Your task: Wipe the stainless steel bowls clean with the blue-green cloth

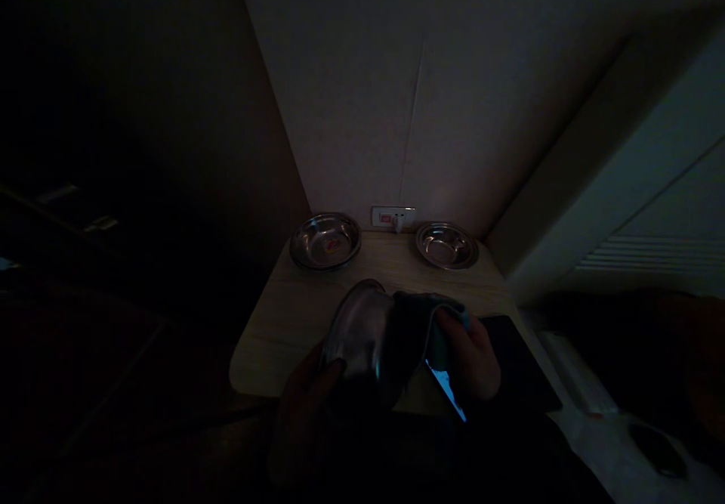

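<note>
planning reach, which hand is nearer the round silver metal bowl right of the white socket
Right: the right hand is in front of that bowl; left hand farther, front-left.

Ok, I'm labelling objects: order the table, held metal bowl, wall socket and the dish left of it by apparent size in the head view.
Table
Held metal bowl (nearer the camera)
Left dish
Wall socket

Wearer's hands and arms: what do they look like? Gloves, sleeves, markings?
Left hand and right hand: bare, five-fingered, no gloves. Dark sleeve on the right arm, no markings discernible. Left sleeve: too dark to tell.
</note>
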Action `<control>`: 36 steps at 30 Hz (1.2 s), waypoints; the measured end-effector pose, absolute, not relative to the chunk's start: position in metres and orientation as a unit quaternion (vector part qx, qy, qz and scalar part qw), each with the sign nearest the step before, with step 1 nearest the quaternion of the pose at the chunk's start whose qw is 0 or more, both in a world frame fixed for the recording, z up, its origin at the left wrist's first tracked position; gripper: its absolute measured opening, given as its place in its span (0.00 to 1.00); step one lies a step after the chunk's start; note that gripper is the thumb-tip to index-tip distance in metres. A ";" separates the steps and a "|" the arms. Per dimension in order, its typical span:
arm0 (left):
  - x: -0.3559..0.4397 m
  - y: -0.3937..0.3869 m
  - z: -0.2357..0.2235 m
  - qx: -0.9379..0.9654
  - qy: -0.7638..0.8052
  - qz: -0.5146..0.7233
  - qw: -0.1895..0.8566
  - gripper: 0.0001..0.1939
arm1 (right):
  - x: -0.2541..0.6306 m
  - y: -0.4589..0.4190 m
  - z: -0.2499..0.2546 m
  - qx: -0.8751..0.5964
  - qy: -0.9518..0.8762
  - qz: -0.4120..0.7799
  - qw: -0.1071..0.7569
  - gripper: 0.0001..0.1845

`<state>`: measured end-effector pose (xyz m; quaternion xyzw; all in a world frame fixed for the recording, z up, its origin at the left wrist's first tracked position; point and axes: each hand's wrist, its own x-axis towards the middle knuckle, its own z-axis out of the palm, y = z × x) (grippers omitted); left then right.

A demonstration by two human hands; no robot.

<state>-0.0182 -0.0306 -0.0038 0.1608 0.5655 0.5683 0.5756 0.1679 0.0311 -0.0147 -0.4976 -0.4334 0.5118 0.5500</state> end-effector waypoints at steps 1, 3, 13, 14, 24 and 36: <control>-0.017 -0.030 -0.004 0.149 0.559 0.571 0.583 0.22 | 0.168 0.031 -0.015 -0.493 -0.452 0.503 0.548 0.17; -0.014 -0.029 -0.003 0.141 0.545 0.576 0.592 0.22 | 0.166 0.030 -0.013 -0.487 -0.493 0.480 0.538 0.17; 0.000 -0.029 -0.005 0.212 0.558 0.587 0.547 0.26 | 0.140 0.006 -0.004 -0.389 -0.689 0.368 0.488 0.21; -0.001 -0.029 -0.007 0.229 0.557 0.581 0.547 0.26 | 0.137 0.003 -0.005 -0.386 -0.696 0.364 0.485 0.22; 0.006 -0.031 -0.002 0.329 0.602 0.530 0.498 0.22 | 0.138 0.018 -0.008 -0.431 -0.710 0.307 0.465 0.16; 0.003 -0.033 -0.015 0.320 0.637 0.523 0.466 0.22 | 0.123 0.024 -0.005 -0.415 -0.698 0.315 0.491 0.16</control>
